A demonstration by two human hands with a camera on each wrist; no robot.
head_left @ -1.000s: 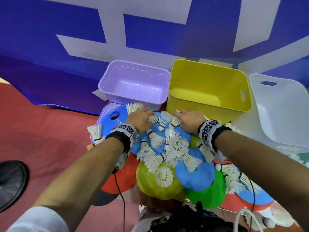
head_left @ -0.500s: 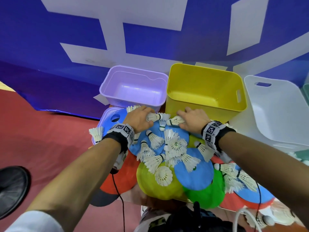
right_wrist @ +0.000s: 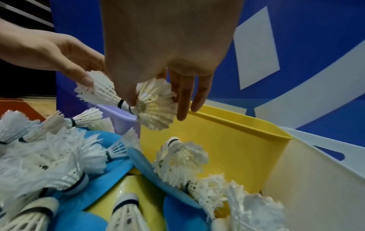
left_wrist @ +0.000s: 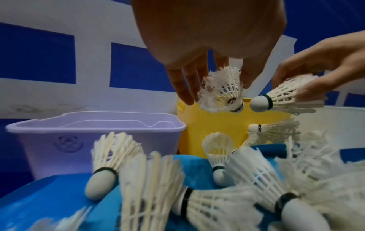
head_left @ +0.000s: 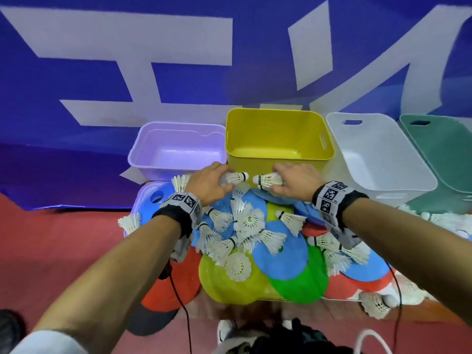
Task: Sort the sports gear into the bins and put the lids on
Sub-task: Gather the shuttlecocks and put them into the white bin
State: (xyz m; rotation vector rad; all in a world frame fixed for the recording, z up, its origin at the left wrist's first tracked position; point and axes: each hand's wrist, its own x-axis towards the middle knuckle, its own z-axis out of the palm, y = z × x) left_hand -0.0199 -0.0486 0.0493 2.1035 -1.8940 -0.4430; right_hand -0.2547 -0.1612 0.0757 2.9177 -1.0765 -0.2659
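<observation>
White feathers fill both of your hands: each holds one shuttlecock just in front of the yellow bin (head_left: pixel 278 134), above its near wall. Your left hand (head_left: pixel 209 185) pinches the left shuttlecock (head_left: pixel 233 178) by the skirt; its long axis lies almost level and the cork points right. Your right hand (head_left: pixel 293 183) pinches the right shuttlecock (head_left: pixel 268 179) the same way, with the cork pointing left. The two corks face each other, very near; I cannot tell if they touch.

From the head view, your fingers hide most of the feathers. The left wrist view shows your fingers (left_wrist: pixel 187 84) hanging down and curled around the skirt, with the open feather end turned toward the camera. The right wrist view shows the thumb and fingers closing on the skirt from above.

Both forearms reach forward, palms down, wrists above the heap of loose shuttlecocks (head_left: pixel 245 226) on the coloured discs (head_left: pixel 278 254), in front of the yellow bin. The purple bin (head_left: pixel 176 149) stands left of the yellow bin, touching it; the white bin (head_left: pixel 378 159) stands to its right.
</observation>
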